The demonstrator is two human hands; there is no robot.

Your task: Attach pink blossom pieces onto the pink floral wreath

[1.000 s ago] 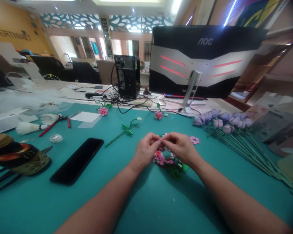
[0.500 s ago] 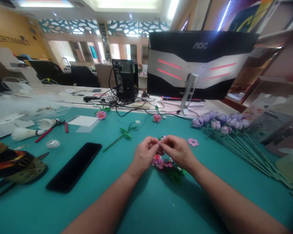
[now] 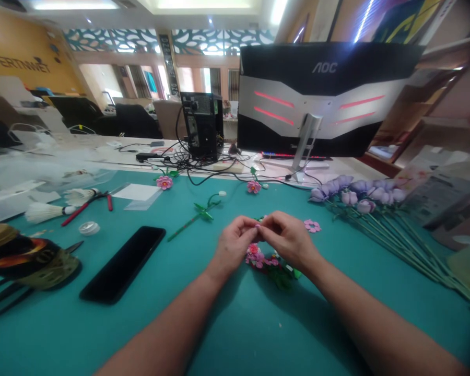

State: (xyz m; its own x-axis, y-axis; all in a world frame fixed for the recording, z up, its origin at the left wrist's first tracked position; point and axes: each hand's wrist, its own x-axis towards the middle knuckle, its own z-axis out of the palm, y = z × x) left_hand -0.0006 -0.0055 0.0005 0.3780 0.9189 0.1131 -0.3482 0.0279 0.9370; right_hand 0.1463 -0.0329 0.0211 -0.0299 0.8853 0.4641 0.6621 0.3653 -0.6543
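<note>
My left hand (image 3: 235,243) and my right hand (image 3: 286,237) meet over the mat, thumbs and fingertips pinched together. Between them shows a bit of a small pink piece (image 3: 257,226), mostly hidden by the fingers. Under the hands lies a cluster of pink flower parts (image 3: 257,257) with green leaf pieces (image 3: 281,277), partly covered by my right hand. A pink ring of petals (image 3: 312,225) rests just right of my right hand. Left of my hands lies a green stem (image 3: 191,222) with leaves and a white tip.
A black phone (image 3: 123,265) lies at left, near a dark jar (image 3: 27,256), red-handled pliers (image 3: 79,210) and shuttlecocks (image 3: 49,212). Pink flowers (image 3: 164,182) sit at the mat's far edge. Purple flowers on long stems (image 3: 366,196) lie right; a monitor (image 3: 325,104) stands behind.
The view has shifted slightly, moving the table things a little to the right in the picture. Both hands keep their pinch, with small finger movements around the pink piece.
</note>
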